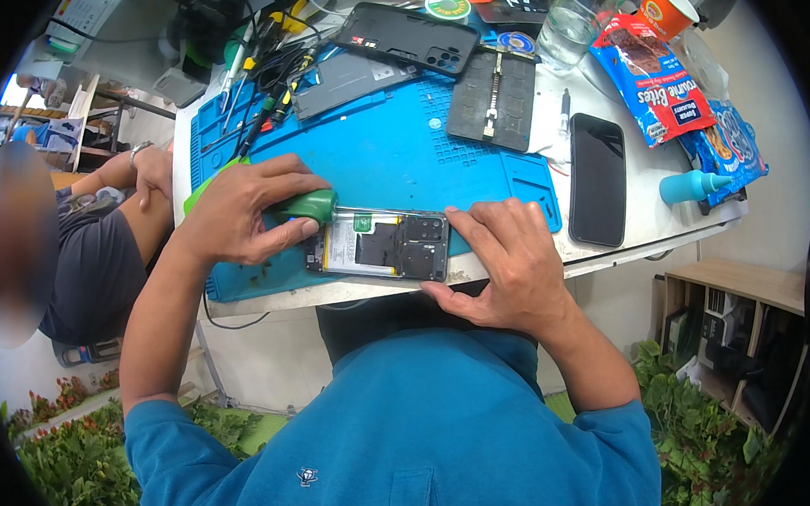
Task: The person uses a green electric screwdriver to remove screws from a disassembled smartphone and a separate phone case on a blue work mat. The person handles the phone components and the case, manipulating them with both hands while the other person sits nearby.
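Fingers (285,183) of the left hand (235,206) are clamped round a green handle (307,205) at one end of an opened phone (412,261); what the handle ends in, I cannot tell. Across from it, the right hand (514,263) pinches the phone's other end, beside the cameras, thumb on the near edge and forefinger on the far one. The phone lies at the near edge of a blue mat (364,155) on the white counter (645,211), its pale battery bare.

Beyond the hands, a clear glass (566,37) holds clear liquid. Near it stands an orange paper cup (667,12); I cannot see what is in it. Two snack packs, one red and blue (647,82), one blue (733,142), lie partly overlapping, their contents hidden. Just beside them is a teal bottle (688,188) with a narrow tip, its contents hidden too. Between bottle and mat lies a black phone (598,181). Off the counter, a wooden shelf (742,280) holds dark objects.
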Tool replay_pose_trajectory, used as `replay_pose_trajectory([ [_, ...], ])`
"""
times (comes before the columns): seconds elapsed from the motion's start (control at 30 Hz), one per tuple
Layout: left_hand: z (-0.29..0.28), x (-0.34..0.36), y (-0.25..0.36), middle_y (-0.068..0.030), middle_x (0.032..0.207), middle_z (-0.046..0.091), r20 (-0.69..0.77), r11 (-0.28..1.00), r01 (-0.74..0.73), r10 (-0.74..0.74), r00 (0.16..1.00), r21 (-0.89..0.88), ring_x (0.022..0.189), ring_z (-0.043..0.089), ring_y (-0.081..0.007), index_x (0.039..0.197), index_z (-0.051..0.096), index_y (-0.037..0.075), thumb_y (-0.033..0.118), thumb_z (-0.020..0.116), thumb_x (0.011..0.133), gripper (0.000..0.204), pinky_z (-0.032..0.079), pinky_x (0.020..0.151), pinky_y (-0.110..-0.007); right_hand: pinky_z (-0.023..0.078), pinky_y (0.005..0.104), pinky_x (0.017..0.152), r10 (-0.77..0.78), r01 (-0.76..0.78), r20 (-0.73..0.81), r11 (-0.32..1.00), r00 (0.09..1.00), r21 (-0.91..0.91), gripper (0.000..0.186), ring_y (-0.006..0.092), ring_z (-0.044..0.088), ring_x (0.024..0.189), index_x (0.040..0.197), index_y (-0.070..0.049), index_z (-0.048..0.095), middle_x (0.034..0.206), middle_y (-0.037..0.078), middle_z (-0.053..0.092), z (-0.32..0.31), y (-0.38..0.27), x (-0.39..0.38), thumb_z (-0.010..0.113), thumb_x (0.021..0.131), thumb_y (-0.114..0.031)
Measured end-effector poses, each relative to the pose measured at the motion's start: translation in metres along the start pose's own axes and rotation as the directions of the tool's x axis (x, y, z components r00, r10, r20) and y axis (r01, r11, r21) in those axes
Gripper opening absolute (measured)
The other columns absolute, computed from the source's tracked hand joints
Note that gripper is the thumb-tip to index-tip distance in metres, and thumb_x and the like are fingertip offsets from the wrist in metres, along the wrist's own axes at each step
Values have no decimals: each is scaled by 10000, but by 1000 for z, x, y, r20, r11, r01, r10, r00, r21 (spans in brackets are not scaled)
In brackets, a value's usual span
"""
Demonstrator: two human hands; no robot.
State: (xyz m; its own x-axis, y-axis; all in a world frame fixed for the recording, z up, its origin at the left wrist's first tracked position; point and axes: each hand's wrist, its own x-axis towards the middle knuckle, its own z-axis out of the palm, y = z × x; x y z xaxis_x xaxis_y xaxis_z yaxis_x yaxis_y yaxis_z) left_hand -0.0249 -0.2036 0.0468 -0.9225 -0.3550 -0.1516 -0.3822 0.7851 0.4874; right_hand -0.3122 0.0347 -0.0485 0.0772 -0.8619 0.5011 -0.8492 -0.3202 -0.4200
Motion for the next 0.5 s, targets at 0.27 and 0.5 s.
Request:
replay_pose_trajectory([
  [0.27,-2,-10,5,-135,1171,805,-13,1000,1,-1,1000,6,980,800,-379,1317,838,88,347,838,952,448,627,845,-451,470,444,863,-29,29,-14,999,999,-16,793,309,643,1007,1325,33,783,1143,137,714,-5,-1,5,999,786,-508],
  [0.5,2,-24,9,-121,1211,799,-29,997,44,-43,999,62,1028,799,-378,1342,830,93,392,825,1007,449,630,873,-448,465,448,866,-36,36,-17,999,999,-11,791,303,635,979,1321,41,783,1122,134,705,-4,-2,2,986,808,-526],
])
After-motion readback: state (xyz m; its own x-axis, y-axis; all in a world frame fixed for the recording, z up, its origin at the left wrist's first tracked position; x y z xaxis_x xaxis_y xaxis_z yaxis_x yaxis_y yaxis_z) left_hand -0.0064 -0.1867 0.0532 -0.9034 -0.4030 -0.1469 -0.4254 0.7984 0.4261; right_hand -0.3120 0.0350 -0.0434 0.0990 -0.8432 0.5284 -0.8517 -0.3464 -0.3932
